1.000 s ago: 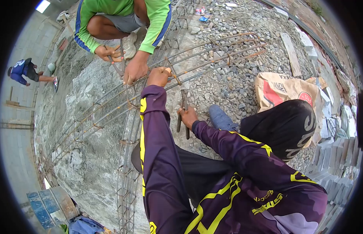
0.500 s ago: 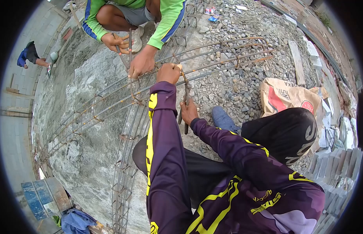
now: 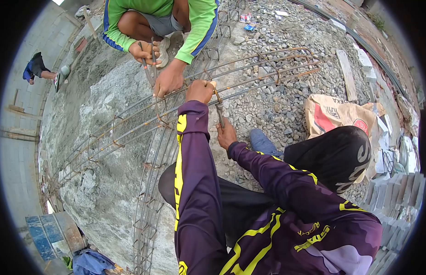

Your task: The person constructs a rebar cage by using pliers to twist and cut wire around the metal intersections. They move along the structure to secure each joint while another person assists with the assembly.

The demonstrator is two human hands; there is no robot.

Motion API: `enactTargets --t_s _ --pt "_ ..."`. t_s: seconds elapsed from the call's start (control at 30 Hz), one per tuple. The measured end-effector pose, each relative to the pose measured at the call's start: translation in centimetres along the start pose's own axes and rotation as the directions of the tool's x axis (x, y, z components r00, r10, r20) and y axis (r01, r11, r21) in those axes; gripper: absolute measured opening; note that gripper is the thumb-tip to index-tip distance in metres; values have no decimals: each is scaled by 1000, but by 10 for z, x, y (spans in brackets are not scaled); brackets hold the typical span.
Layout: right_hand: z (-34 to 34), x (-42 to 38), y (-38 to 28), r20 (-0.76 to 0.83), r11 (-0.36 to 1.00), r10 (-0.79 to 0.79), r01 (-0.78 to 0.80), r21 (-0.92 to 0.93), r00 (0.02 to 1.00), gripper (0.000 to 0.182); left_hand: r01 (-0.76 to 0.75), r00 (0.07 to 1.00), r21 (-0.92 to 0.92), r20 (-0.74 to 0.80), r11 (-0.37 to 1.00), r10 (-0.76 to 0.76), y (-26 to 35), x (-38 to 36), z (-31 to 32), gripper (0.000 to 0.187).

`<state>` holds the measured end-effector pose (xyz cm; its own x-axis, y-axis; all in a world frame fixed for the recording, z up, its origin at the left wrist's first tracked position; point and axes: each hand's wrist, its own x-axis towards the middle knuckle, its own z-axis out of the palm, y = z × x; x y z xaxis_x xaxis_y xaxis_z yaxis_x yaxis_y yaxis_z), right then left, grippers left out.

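Note:
My left hand [image 3: 200,91] is closed on the rebar cage [image 3: 249,85], around a bar and stirrup near its middle. Just below and to the right, my right hand [image 3: 226,133] grips the handles of metal pliers [image 3: 220,113], whose jaws reach up to the stirrup beside my left hand. Across the cage, a co-worker's hand [image 3: 169,80] holds the bars, and the co-worker's other hand [image 3: 143,52] holds a second pair of pliers [image 3: 149,75]. A narrower rebar cage [image 3: 146,201] runs beneath, towards the bottom.
A crouching co-worker in a green shirt [image 3: 201,32] faces me. Gravel [image 3: 286,110], a paper cement bag [image 3: 332,114] and a wooden plank [image 3: 346,74] lie right. Stacked blocks [image 3: 396,197] stand lower right, a blue drum [image 3: 55,234] lower left. Another person [image 3: 37,68] is far left.
The pliers in my right hand have turned, their handles drawn closer together. The co-worker's pliers and hands have shifted slightly right and down.

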<state>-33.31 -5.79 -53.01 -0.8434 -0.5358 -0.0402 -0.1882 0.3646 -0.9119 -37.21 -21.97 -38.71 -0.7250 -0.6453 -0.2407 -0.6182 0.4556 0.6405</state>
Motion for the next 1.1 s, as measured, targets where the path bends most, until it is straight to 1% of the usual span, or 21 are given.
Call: enactTargets --t_s 0.1,0.13,0.23,0.27,0.37,0.47,0.57,0.67,0.73,0.83,0.87,0.9,0.97,1.1 --pt "-4 1 9 -70 991 -109 102 -92 992 30 -14 1000 23 20 1000 13 4 -1 -4 40" --pt "-11 3 9 38 996 -15 18 -85 999 31 -23 999 35 33 999 22 6 -3 -6 41" --pt "-24 7 7 84 989 -28 40 -140 996 30 -30 998 52 48 998 28 9 -6 -10 41" --pt "-26 7 6 76 991 -40 50 -128 996 27 -31 998 52 50 998 28 10 -6 -10 40" --pt "-34 7 -4 94 974 15 7 -227 996 23 -166 982 101 -79 981 174 -3 2 0 44" --pt "-39 11 -11 116 966 4 26 -256 993 21 -213 966 98 -128 972 224 -5 2 1 44" --pt "-42 13 -11 157 964 33 10 -267 987 22 -123 992 27 37 992 122 -2 7 -8 42" --pt "-39 7 -1 107 959 -19 48 -279 994 24 -10 995 -54 98 998 15 -12 15 3 33" --pt "-37 4 0 86 950 -38 63 -305 996 24 -34 996 -47 80 998 38 -9 10 1 32" --pt "-36 4 -1 74 927 0 28 -374 997 23 -64 996 -44 57 997 67 -12 8 2 32" --pt "-38 4 -2 86 904 41 0 -428 995 23 -85 995 -39 42 996 86 -13 8 2 33" --pt "-42 5 -7 94 899 58 -11 -437 994 25 -107 994 -34 29 994 108 -12 7 1 34" --pt "-49 5 -16 110 886 94 -33 -462 989 29 -99 994 -35 33 994 100 -8 5 0 34" --pt "-53 4 -16 102 873 49 7 -488 994 32 -94 995 -17 21 995 94 -7 6 0 34"
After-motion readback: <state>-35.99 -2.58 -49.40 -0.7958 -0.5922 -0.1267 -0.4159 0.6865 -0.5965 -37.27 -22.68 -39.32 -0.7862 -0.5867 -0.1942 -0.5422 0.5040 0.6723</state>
